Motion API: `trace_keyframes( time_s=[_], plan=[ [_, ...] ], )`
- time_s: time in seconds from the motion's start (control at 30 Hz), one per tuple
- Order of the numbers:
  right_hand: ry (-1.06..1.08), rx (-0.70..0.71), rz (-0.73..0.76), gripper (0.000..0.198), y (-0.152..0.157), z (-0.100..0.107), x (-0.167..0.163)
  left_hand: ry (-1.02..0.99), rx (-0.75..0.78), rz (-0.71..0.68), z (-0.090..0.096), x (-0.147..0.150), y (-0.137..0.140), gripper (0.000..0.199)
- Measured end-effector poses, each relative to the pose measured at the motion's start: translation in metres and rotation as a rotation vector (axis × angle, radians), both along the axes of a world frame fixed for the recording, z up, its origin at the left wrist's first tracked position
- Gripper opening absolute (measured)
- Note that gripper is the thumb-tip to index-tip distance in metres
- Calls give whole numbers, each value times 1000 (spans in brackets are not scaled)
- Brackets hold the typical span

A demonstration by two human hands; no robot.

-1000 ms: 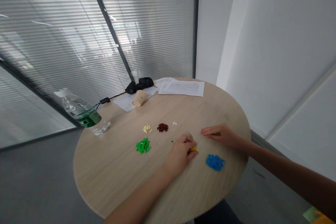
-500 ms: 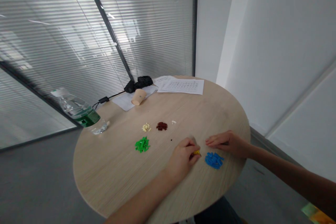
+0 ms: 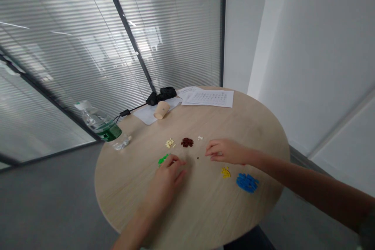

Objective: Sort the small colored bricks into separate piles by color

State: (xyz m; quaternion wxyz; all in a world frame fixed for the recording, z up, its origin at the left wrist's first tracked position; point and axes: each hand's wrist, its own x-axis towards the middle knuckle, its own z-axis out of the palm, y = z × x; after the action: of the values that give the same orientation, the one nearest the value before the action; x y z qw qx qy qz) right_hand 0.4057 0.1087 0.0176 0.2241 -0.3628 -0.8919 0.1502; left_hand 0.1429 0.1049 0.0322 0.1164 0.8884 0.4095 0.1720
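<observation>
My left hand (image 3: 168,175) hovers over the near side of the pile of small green plastic pieces (image 3: 163,159), hiding part of it. Its thumb and fingers are apart, and nothing shows between them. Low over the table, my right hand (image 3: 227,150) points left, fingers loosely bent with a gap to the thumb and no piece visible in it. A single tiny black piece (image 3: 198,158) lies just left of its fingertips. Small yellow pieces (image 3: 225,172) sit in a heap below that hand, beside a larger pile of blue pieces (image 3: 247,183).
Dark red pieces (image 3: 187,142), cream pieces (image 3: 170,143) and a few white pieces (image 3: 200,138) form separate heaps mid-table. A plastic bottle (image 3: 108,129) stands at the left edge. A paper cup (image 3: 161,109) lies tipped at the back, near printed sheets (image 3: 211,98) and a black bundle (image 3: 166,93).
My left hand has moved left from the yellow pieces to the green pile, leaving the yellow heap uncovered. My right hand has shifted from above the blue pile toward the black piece.
</observation>
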Motion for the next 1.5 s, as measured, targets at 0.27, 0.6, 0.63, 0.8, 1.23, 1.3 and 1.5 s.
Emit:
trace_keyframes(
  time_s=[0.27, 0.6, 0.63, 0.8, 1.23, 1.3, 1.5],
  plan=[
    [9, 12, 120, 18, 27, -12, -33, -36, 147, 214, -11, -44, 15, 28],
    [54, -22, 74, 25, 14, -16, -3, -182, -4, 125, -33, -30, 40, 32],
    [58, -22, 62, 26, 13, -16, 2, -175, 3, 135, -33, -28, 41, 33],
    [73, -23, 16, 26, 8, -16, 24, -179, 38, 192, -34, -15, 45, 25],
    [132, -48, -11, 26, -2, -20, 53, -317, -64, 161, -35, 28, 35, 9],
    [135, -49, -18, 25, -4, -20, 55, -332, -63, 139, -36, 40, 33, 11],
    [136, -31, -68, 21, -7, -21, 64, -356, -60, -4, -37, 81, 29, 12]
  ],
)
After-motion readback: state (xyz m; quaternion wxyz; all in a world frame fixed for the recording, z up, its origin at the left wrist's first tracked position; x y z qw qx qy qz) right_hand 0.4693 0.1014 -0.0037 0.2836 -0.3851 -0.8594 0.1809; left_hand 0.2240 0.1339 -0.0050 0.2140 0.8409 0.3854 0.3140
